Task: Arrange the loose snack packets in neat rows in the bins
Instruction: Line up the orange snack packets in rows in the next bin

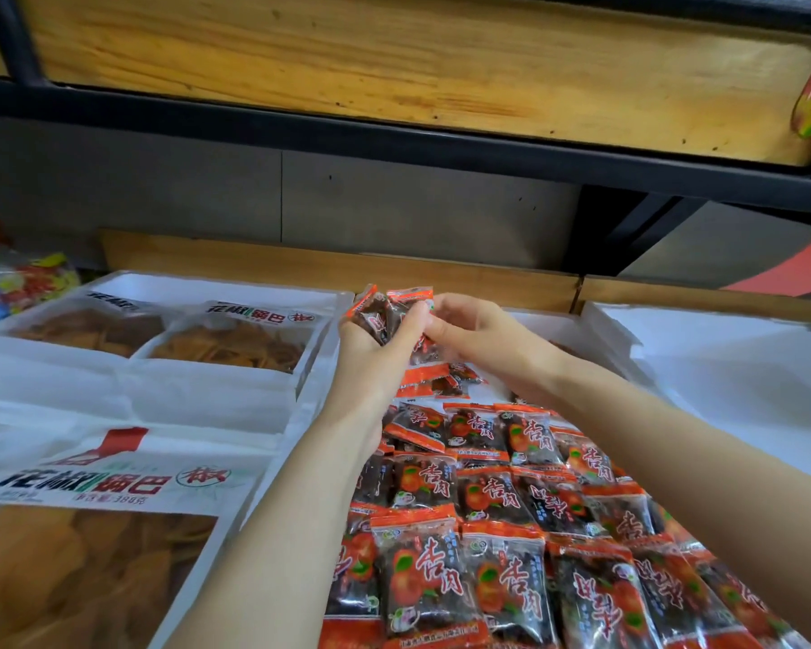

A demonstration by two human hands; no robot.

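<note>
Small orange-and-dark snack packets (469,517) lie in overlapping rows in the middle bin, filling its near part. My left hand (375,348) grips a bunch of the same packets (385,311) upright above the bin's far end. My right hand (478,334) meets it from the right, its fingers pinching the top of that bunch. A few loose packets (436,379) lie under the hands at the far end of the bin.
The left bin holds large white bags of crisps (113,466). At the right is a white-lined bin (722,348). A wooden rail (338,264) runs behind the bins, with a wooden shelf board (394,63) on a dark frame above. Colourful packets (15,278) sit far left.
</note>
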